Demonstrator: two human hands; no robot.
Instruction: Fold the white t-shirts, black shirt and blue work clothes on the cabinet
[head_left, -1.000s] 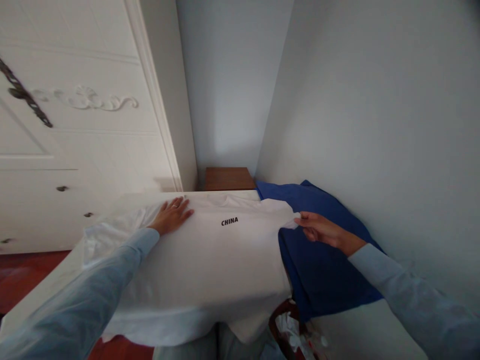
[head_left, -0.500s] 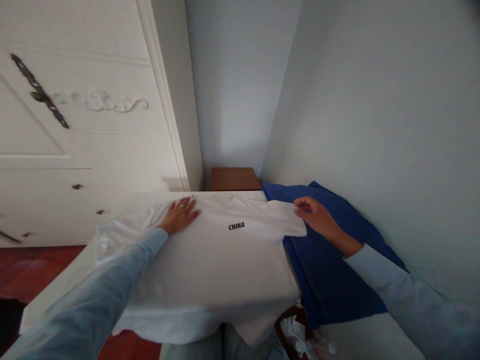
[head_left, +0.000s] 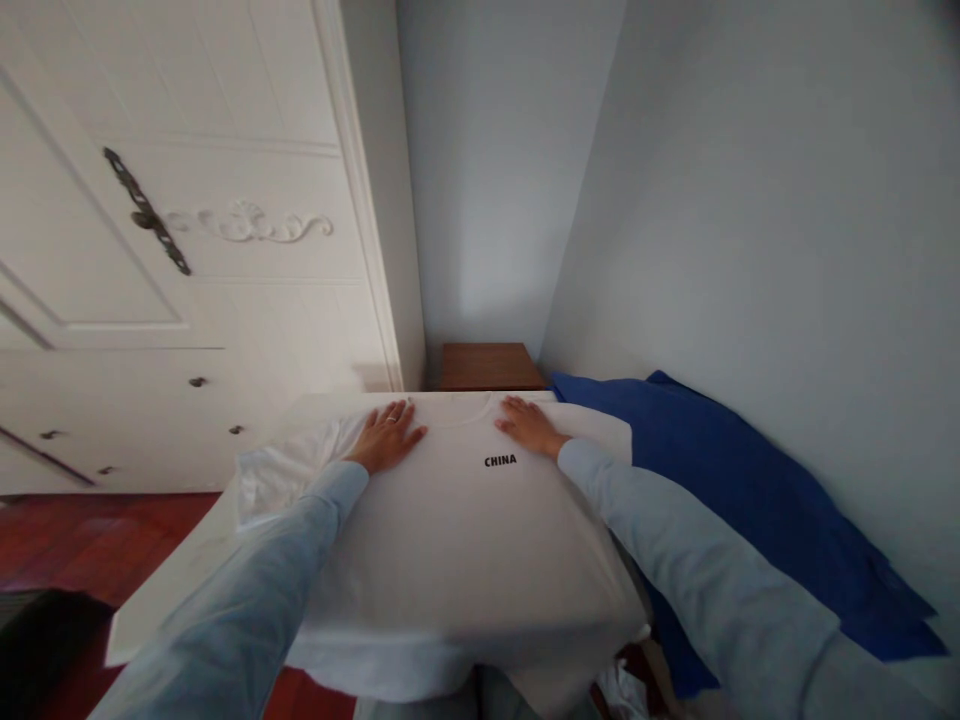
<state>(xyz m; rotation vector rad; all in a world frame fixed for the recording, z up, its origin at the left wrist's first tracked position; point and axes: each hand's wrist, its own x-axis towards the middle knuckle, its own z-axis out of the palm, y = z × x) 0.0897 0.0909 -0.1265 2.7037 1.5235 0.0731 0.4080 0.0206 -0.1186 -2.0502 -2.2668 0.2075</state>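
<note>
A white T-shirt [head_left: 457, 540] with "CHINA" in black letters lies spread over a white table [head_left: 169, 575], its neckline at the far edge and its hem hanging over the near one. My left hand [head_left: 388, 436] rests flat on the left shoulder area, fingers spread, a ring on one finger. On the other side of the neckline, my right hand [head_left: 527, 424] lies flat on the shirt with fingers stretched out. Neither hand grips the fabric. My right forearm covers part of the shirt's right side.
Blue cloth [head_left: 720, 500] lies to the right along the grey wall [head_left: 780, 250]. A white cabinet [head_left: 285, 310] with dark handles stands at left. Behind the table is a brown wooden box-like piece [head_left: 491, 366]. Crumpled white material [head_left: 624, 690] shows below the table's near right.
My right hand has moved left from the right sleeve's edge onto the shirt beside the neckline. The right sleeve lies flatter. My left hand stays on the shirt, and the view has shifted.
</note>
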